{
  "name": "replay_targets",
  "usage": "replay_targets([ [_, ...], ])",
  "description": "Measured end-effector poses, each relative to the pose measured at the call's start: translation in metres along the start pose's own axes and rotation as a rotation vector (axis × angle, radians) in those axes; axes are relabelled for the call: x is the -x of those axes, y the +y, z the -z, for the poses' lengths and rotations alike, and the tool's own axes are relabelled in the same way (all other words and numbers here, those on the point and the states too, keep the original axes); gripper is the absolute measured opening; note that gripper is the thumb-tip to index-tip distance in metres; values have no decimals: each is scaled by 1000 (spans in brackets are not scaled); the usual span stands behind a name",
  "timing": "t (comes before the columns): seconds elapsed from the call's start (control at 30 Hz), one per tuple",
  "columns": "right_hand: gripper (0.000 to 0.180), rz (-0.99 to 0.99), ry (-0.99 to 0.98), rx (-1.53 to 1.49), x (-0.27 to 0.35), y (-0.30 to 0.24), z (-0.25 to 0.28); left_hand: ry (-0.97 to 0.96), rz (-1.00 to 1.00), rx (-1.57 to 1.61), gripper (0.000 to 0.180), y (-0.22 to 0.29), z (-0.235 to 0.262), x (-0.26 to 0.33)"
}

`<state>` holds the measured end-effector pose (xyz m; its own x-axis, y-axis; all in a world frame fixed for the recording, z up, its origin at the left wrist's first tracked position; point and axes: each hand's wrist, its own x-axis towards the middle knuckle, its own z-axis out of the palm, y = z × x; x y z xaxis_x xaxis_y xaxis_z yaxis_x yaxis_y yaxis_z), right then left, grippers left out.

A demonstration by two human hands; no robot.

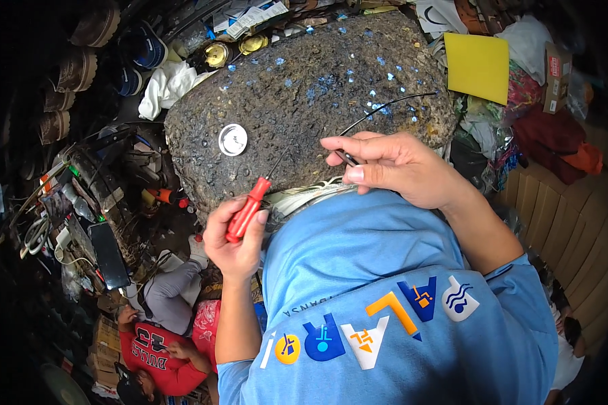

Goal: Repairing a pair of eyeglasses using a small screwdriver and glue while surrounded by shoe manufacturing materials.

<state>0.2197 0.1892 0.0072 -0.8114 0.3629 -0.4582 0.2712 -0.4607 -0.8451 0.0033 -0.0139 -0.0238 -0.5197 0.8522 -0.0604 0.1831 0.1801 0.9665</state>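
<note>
My left hand (238, 236) is closed around a tool with a red screwdriver-type handle (249, 210). Its thin dark shaft points up and right; the tip is too small to make out. Between thumb and fingers, my right hand (402, 169) pinches a thin black cord (385, 106), whose free length curves away to the upper right. A short dark piece (348, 158) also shows at those fingers. Both hands are apart, above the near edge of a large rough stone block (277, 101). A small round white-and-silver lid (233, 140) lies on the stone, beyond my left hand.
Blue flakes dot the stone. Two open gold-coloured tins (217, 54) and a white cloth (171, 86) sit at its far left. A yellow sheet (477, 67) lies at the right. Tools and a phone (108, 254) clutter the left; a person in red (159, 358) is lower left.
</note>
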Motion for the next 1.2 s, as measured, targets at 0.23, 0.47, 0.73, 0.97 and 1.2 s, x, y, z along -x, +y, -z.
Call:
replay_targets([
  [0.23,57,-43,-6,-263,11,-16,5,-161,-294,-516,25,11,-6,-10],
  [0.47,38,-84,41,-283,18,-15,-5,-195,-182,-184,20,57,-37,-37],
  [0.73,15,37,202,129,29,-15,-19,-351,514,277,18,66,-61,-38],
  [0.97,17,195,313,689,39,-26,-26,-409,387,272,15,59,-61,-36],
  [1.2,13,244,239,655,42,-23,-23,-459,329,266,13,61,-58,-38],
])
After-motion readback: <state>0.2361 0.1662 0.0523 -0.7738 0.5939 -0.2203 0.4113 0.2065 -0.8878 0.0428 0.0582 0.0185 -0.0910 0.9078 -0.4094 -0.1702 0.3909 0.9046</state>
